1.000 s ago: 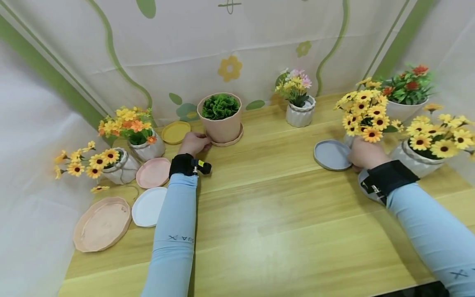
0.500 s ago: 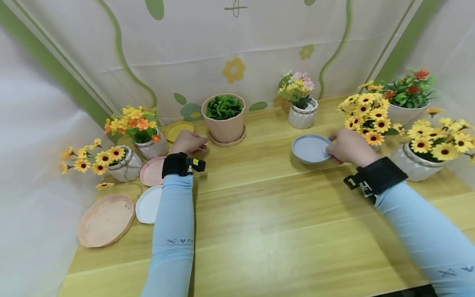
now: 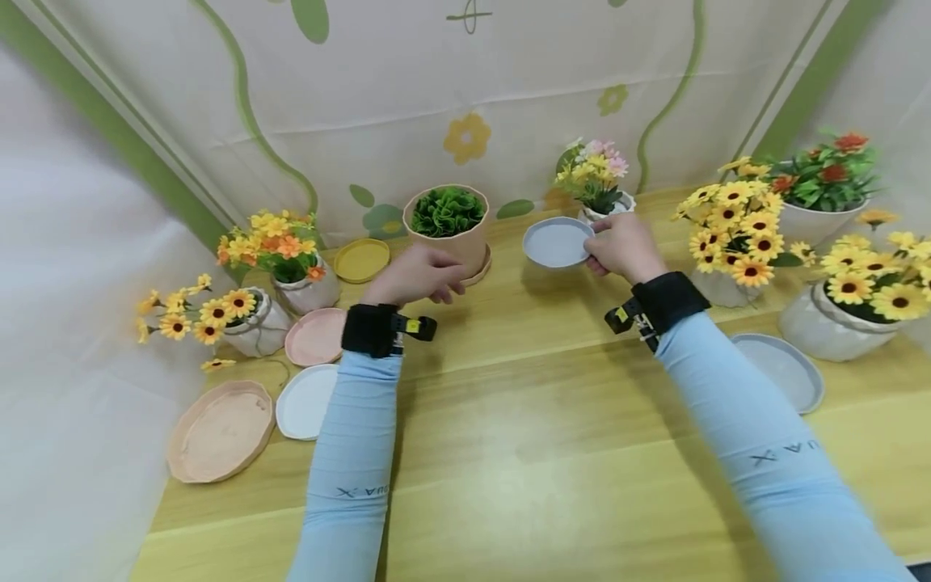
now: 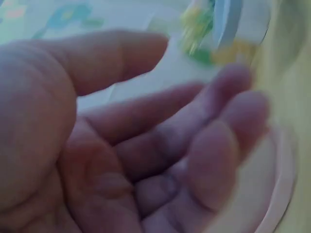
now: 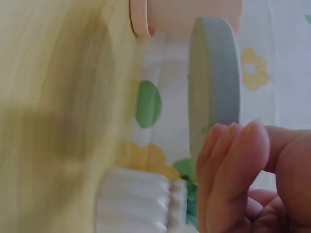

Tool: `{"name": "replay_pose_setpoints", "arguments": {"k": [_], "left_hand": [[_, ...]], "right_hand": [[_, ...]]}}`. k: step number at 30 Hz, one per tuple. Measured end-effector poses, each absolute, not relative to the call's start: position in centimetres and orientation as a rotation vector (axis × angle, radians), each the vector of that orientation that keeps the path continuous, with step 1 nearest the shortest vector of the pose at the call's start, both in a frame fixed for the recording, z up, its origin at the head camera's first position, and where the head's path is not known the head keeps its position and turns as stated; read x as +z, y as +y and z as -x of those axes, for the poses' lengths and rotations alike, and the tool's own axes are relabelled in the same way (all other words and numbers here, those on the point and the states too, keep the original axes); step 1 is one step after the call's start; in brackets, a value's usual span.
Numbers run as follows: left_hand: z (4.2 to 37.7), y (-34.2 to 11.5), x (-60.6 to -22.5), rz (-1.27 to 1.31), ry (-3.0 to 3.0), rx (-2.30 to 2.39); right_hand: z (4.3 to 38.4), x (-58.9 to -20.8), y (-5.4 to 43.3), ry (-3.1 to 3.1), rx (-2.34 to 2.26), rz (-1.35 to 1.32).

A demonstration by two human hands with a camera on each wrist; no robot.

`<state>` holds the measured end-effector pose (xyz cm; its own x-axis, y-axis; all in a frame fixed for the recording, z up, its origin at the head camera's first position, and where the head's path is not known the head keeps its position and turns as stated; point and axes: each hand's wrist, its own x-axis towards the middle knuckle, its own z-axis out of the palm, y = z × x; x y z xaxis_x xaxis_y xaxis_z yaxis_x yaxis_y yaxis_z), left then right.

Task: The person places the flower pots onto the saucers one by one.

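Note:
Raised above the table, a round blue-grey saucer [image 3: 558, 242] is pinched at its right rim by my right hand [image 3: 627, 246]. The right wrist view shows the saucer [image 5: 221, 73] edge-on, with fingers beneath and the table apart from it. My left hand [image 3: 414, 276] hovers in front of the pink pot [image 3: 469, 246] with the green leafy plant [image 3: 448, 210], its fingers loosely bent around nothing. Under that pot lies a pink saucer [image 3: 480, 269], partly behind the hand. A small white pot [image 3: 618, 206] of pink and yellow flowers stands just behind the right hand.
On the left are potted flowers [image 3: 272, 250] and yellow [image 3: 362, 260], pink [image 3: 314, 335], white [image 3: 305, 404] and large peach saucers [image 3: 221, 432]. Several flower pots [image 3: 829, 323] crowd the right, near another grey saucer [image 3: 781, 370]. A patterned curtain [image 3: 393, 73] backs the table.
My right hand has picked up the blue-grey saucer from the right and carried it left toward the pink pot. The left hand has left the pot's saucer and risen slightly to the right.

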<state>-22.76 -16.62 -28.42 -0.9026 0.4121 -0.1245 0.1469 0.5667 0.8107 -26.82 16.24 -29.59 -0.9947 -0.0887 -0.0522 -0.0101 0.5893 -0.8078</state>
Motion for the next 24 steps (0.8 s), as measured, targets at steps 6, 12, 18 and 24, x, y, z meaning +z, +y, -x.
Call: {"name": "replay_pose_setpoints", "arguments": {"k": [6,12,18,24], "left_hand": [[23.0,-10.5,-30.3,-0.303,2.396,1.507],[24.8,-6.5,-33.6,-0.054,2.346,1.622],[26.9,-3.9,-36.0,0.193,2.37,1.657],[28.4,-3.0,-36.2,0.309,2.4,1.628]], "right_hand": [[29.5,-32.0,15.3,2.601,-1.495,0.045],[31.5,-34.2,14.4,2.558,-1.461,0.021],[32.8,-35.6,14.1,2.505,-1.395,-0.032],[33.6,-35.8,14.2,2.493,-1.365,-0.008]]}}
